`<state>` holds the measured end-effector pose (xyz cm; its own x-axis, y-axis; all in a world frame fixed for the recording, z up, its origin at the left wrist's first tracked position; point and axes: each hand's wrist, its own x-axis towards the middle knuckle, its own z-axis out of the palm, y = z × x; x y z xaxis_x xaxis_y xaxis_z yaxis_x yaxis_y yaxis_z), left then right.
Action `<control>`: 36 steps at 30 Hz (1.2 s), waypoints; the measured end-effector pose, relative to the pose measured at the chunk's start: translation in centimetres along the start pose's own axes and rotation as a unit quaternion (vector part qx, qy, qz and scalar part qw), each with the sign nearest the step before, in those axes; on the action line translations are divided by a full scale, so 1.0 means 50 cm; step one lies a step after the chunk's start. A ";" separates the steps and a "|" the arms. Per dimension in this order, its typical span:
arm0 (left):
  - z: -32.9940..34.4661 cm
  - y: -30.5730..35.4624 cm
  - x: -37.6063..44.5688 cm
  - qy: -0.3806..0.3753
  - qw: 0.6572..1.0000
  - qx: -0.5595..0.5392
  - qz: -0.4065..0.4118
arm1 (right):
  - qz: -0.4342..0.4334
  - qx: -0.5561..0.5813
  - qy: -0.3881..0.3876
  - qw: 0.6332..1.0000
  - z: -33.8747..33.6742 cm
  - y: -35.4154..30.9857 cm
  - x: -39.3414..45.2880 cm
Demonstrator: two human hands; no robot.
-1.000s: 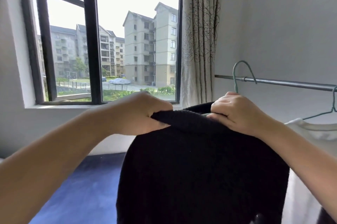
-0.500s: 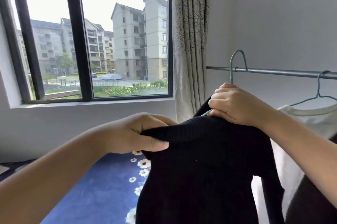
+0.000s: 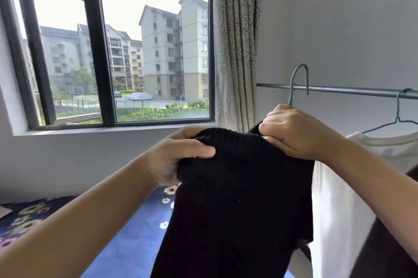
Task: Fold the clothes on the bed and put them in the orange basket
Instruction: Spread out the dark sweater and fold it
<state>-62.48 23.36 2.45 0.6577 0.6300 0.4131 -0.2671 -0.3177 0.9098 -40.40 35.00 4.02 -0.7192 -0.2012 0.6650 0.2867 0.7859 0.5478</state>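
Black sweater [image 3: 237,198] — no legible label — in both hands' fingers [image 3: 199,150].

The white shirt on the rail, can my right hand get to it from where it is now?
Probably yes. The right hand is gripping the black sweater just beside the white shirt, with nothing between them, but it must let go first.

No readable text, label or number shows, as far as the view allows.

Black sweater [image 3: 237,198] matt ribbed knit; rail [image 3: 339,90] smooth metal; curtain [image 3: 236,51] thin cloth w/ print
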 end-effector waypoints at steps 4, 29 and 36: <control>0.018 0.000 -0.009 0.194 0.981 0.026 0.005 | 0.028 -0.022 0.005 0.999 0.005 0.017 -0.009; 0.005 -0.078 -0.055 0.364 0.756 0.539 0.068 | 0.416 0.141 -0.265 0.859 0.014 -0.008 -0.025; -0.018 -0.126 -0.024 0.265 0.756 0.581 -0.146 | 0.676 0.288 -0.191 0.650 0.098 -0.022 0.033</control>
<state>-62.20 25.23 -3.71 0.1125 0.8908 0.4402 0.8357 -0.3244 0.4430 -45.00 36.67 2.05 -0.1919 0.9757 0.1062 0.6141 0.2038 -0.7624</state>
